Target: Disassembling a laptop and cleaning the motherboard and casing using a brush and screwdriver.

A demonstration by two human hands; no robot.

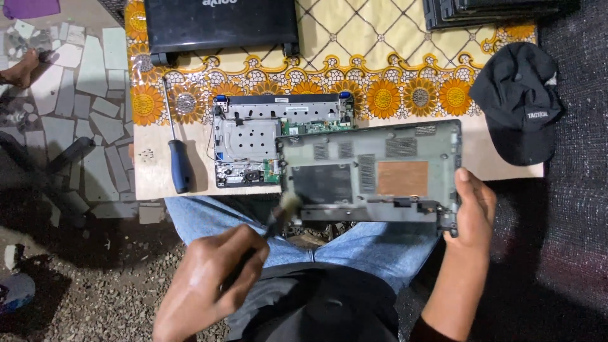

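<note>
Gripping a small dark-handled brush (282, 215) w/ pale bristles, the left hand (212, 285) is curled shut round the handle, low in view over the lap in blue jeans (209, 218); bristle tip is set at the lower left edge of the grey plastic laptop bottom cover (370, 171). That cover is held inner side up over the knees, pinched at its right edge by the right hand (472, 212), thumb on top, fingers hidden beneath. Judged from this: cover already off the machine, brushing in hand at one corner only, rest of the panel not visibly cleaned; refitting left. Just beyond, the opened small laptop chassis (266, 139) w/ bare metal plate and green board lies on the pale wooden board (155, 171), partly overlapped by the cover. A blue-handled screwdriver (177, 152) lies left of it, untouched. Further off: sunflower-print cloth (380, 76), a closed black laptop (218, 25), a black cap (519, 101) at right.
</note>
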